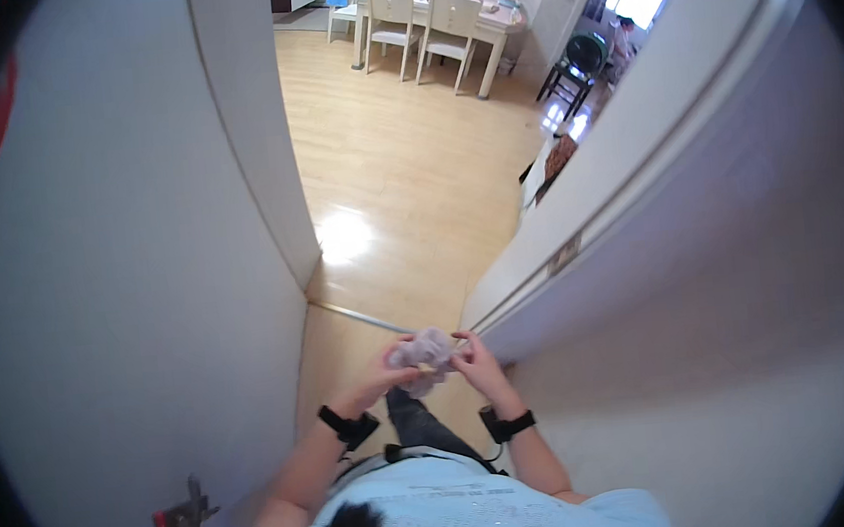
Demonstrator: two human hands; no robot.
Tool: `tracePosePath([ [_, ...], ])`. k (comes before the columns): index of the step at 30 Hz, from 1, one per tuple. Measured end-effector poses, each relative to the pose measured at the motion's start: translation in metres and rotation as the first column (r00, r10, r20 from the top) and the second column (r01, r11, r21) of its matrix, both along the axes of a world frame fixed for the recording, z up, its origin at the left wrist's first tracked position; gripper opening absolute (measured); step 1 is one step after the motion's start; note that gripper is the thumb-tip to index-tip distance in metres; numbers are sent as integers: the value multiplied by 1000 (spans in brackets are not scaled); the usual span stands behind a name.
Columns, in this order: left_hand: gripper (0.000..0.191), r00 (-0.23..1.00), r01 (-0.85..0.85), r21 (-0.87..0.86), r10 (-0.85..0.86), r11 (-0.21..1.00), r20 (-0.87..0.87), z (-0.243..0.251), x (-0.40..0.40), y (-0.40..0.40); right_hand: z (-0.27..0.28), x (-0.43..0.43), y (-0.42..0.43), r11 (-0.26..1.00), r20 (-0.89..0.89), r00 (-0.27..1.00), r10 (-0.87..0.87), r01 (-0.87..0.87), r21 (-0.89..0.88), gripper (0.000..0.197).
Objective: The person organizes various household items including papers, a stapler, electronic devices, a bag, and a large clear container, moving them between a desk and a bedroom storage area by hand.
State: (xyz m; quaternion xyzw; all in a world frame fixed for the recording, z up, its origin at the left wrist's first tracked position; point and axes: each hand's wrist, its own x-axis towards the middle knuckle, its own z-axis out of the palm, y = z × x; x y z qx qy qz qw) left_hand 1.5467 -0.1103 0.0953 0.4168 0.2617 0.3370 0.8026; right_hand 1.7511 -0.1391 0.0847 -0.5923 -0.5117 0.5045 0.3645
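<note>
Between my two hands is a pale lilac ruffled cloth ring [427,347] that looks like a hair scrunchie, with a small gap at its middle. My left hand [381,376] grips its left side, the thumb lying near the gap. On the opposite side, the fingers of my right hand [478,368] pinch its edge, partly hiding it. Both hands are in front of my waist, above the floor of a doorway. A black strap with a small box sits around each wrist.
At left stands a white door [132,311] with a metal handle [188,513]. A metal threshold strip [363,316] crosses the floor; the door frame [610,179] rises at right. Farther off are white chairs [454,23], a dining table [495,24] and a person [622,43] near a window.
</note>
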Motion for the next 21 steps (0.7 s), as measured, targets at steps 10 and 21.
tracePosePath([
  [10,58,995,2,39,2,999,-102,40,6,291,67,11,312,945,149,957,250,-275,177,41],
  [21,47,944,316,412,-241,855,-225,15,70,705,45,58,643,996,19,999,-43,41,85,26],
])
